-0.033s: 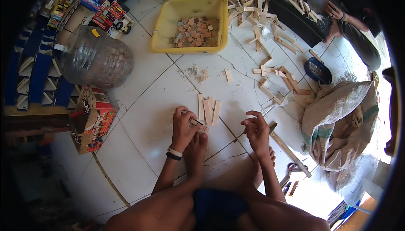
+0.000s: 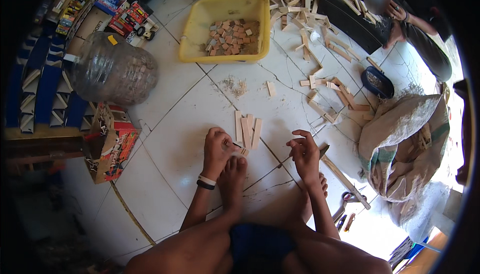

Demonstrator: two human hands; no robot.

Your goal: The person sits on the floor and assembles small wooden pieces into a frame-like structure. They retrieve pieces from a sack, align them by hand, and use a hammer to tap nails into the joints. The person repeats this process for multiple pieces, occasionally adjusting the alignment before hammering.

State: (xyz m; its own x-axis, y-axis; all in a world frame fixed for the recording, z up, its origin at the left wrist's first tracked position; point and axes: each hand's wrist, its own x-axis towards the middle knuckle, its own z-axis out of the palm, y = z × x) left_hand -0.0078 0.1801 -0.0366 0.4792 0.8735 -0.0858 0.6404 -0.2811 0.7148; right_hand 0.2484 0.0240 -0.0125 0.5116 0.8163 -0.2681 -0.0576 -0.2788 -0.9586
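Note:
My left hand [image 2: 216,150], with a pale and a dark band on its wrist, is closed in a pinch. From its fingertips a small light wooden piece [image 2: 244,151] with dark stripes sticks out, just above the toes of my left foot [image 2: 233,169]. Part of that piece is hidden by the fingers. Off to the right, my right hand [image 2: 304,152] is raised with loosely bent fingers apart, and I see nothing in it. Beyond the left hand, several flat wooden strips [image 2: 246,130] lie side by side on the tiles.
A yellow basin [image 2: 186,39] of small wooden squares stands ahead. Next to my right hand lies a hammer [image 2: 345,181], with scissors [image 2: 348,197] near it. An open sack [image 2: 385,149] is at right, a clear plastic jug [image 2: 117,69] at left. Another person's hand [image 2: 397,13] shows top right.
My left hand has turned slightly, and the striped wooden piece shows a little differently at its fingertips. The right hand has barely moved.

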